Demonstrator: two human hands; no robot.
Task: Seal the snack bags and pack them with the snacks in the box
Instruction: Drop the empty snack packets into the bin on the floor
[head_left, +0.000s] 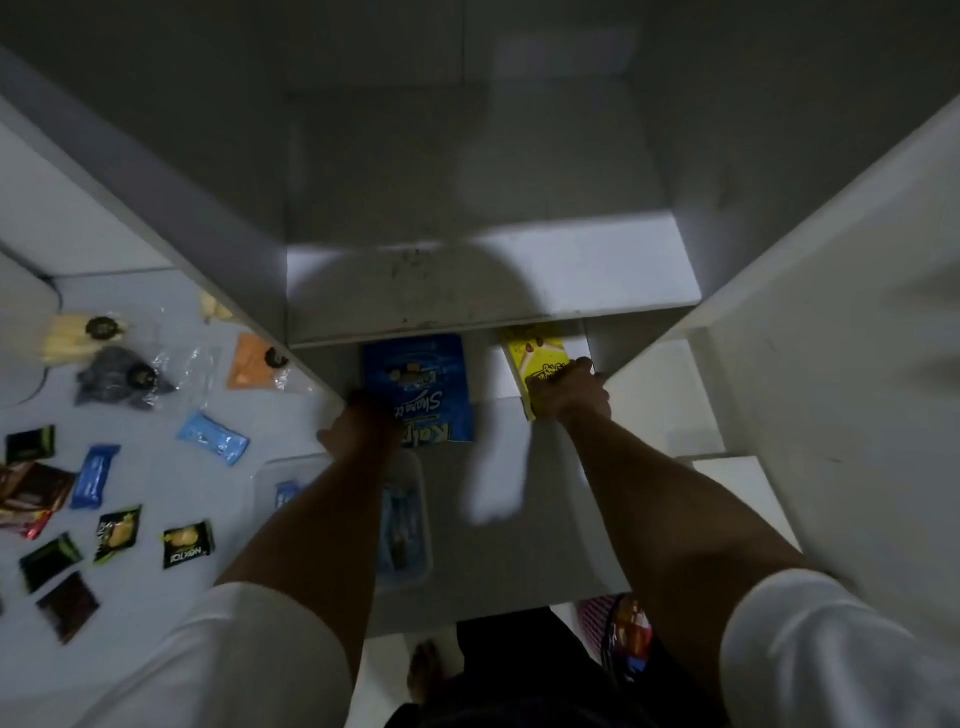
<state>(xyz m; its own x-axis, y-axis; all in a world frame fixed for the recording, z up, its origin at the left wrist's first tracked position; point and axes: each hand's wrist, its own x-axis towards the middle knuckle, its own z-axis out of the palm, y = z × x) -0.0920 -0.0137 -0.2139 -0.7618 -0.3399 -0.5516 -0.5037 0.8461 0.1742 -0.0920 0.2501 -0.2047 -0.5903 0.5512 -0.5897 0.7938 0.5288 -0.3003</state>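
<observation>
Blue snack bag gripped by left hand, yellow snack bag by right hand — fingers curled on each, both held low over the desk — level, unhurried carrying to the box is advised.

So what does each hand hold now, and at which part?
The left hand grips the blue packet at its near left corner. The right hand grips the yellow box at its near end.
</observation>
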